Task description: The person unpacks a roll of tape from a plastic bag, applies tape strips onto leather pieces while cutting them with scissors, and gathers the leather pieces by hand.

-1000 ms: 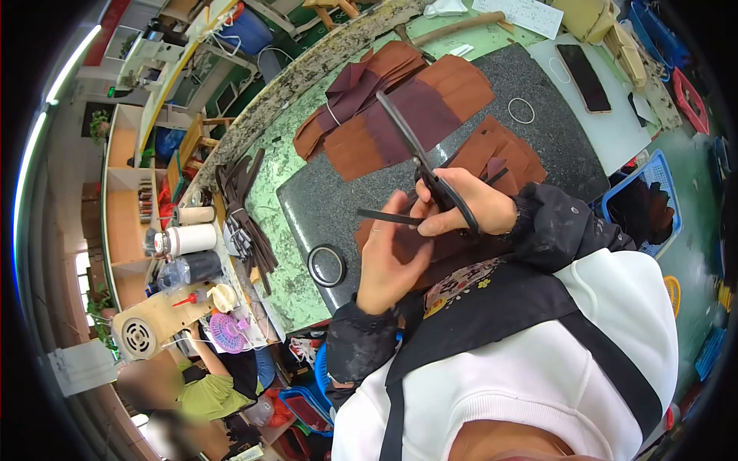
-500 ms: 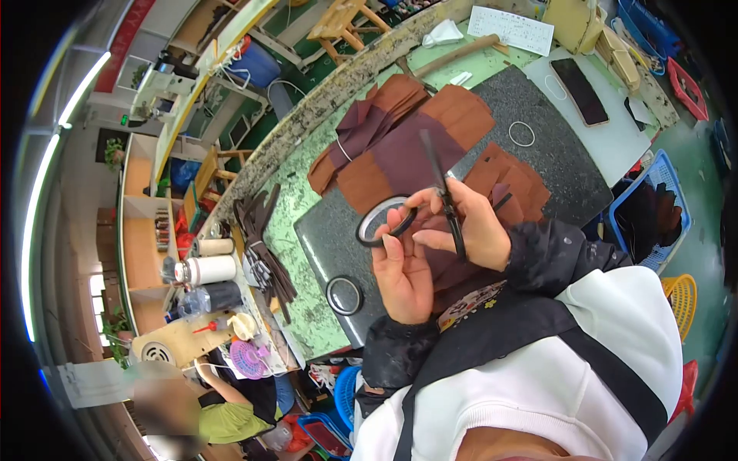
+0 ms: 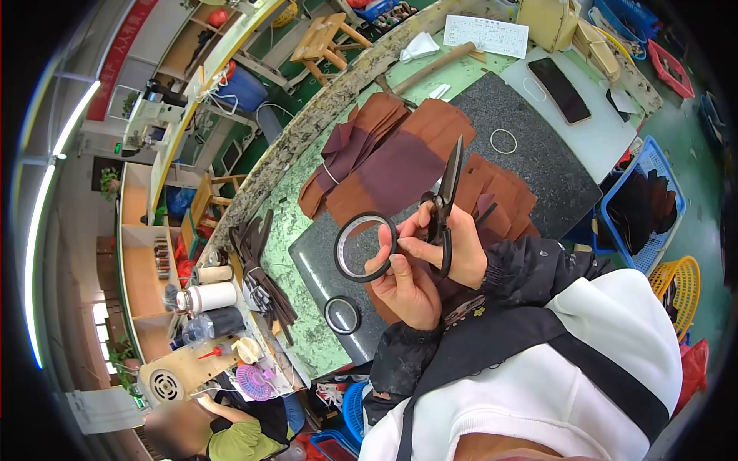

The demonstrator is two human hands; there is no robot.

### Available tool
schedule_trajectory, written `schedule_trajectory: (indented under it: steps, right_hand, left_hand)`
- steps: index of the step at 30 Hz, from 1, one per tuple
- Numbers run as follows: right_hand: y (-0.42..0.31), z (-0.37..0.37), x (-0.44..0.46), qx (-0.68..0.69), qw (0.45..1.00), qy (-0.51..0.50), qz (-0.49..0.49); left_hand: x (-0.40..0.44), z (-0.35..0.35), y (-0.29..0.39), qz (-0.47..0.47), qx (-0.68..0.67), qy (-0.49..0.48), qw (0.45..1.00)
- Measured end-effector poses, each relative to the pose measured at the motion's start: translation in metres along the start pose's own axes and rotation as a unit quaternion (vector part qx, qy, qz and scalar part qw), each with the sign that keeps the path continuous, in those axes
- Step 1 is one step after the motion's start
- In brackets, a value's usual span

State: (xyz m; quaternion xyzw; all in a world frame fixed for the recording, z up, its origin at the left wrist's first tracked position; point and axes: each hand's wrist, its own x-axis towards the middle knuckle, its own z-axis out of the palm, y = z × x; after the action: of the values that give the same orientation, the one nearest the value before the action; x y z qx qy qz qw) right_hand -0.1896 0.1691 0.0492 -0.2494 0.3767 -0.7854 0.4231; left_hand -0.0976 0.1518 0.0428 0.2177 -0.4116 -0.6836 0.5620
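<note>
A roll of black tape (image 3: 339,253) is held up in my left hand (image 3: 410,293), its fingers passing through the ring and the thumb against its edge. Black scissors (image 3: 440,209) are gripped in my right hand (image 3: 461,244), blades pointing up and away. The right thumb and fingertips come close to the tape's right edge; whether they pinch the tape end I cannot tell. Beneath the hands lie stacked brown and purple fabric pieces (image 3: 390,175), partly hidden by them. A second black tape roll (image 3: 329,315) rests flat on the dark stone slab (image 3: 530,138).
A hammer (image 3: 438,65), a paper sheet (image 3: 486,35) and a phone (image 3: 560,91) lie at the far side. Dark strips (image 3: 257,261) hang together at left. A blue basket (image 3: 663,165) stands right. A person in a green top (image 3: 242,442) sits at lower left.
The tape roll has turned to face me more fully and shifted slightly left and down. The scissors have tilted, blades now leaning right. The head view has shifted a little.
</note>
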Motion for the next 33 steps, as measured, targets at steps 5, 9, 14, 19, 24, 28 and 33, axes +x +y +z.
schedule_trajectory:
  steps: [5,9,14,19,24,28,33]
  right_hand:
    - [0.001,0.001,0.0,-0.035,0.999,-0.022,-0.007]
    - [-0.001,0.005,-0.003,0.033,0.999,0.005,0.008]
    - [-0.002,0.006,-0.006,-0.065,0.997,-0.008,-0.041]
    - [0.007,0.003,-0.004,-0.057,0.997,-0.02,-0.057]
    - [-0.004,0.003,-0.001,0.064,0.998,-0.016,-0.021]
    - [-0.013,-0.001,-0.001,0.005,0.999,-0.024,0.028]
    - [-0.002,-0.001,-0.001,-0.047,0.998,-0.013,-0.028]
  left_hand:
    - [0.001,0.0,0.001,0.012,-0.01,-0.015,1.0]
    - [-0.001,0.0,-0.003,0.024,0.018,-0.002,1.0]
    - [-0.001,-0.003,-0.004,0.044,0.001,-0.016,0.999]
    - [-0.001,0.004,0.001,0.039,0.0,-0.039,0.999]
    - [-0.003,-0.001,-0.003,0.044,0.011,-0.019,0.999]
    - [-0.004,-0.001,-0.003,0.03,0.01,-0.002,0.999]
    - [-0.001,0.0,-0.004,0.055,-0.007,-0.034,0.998]
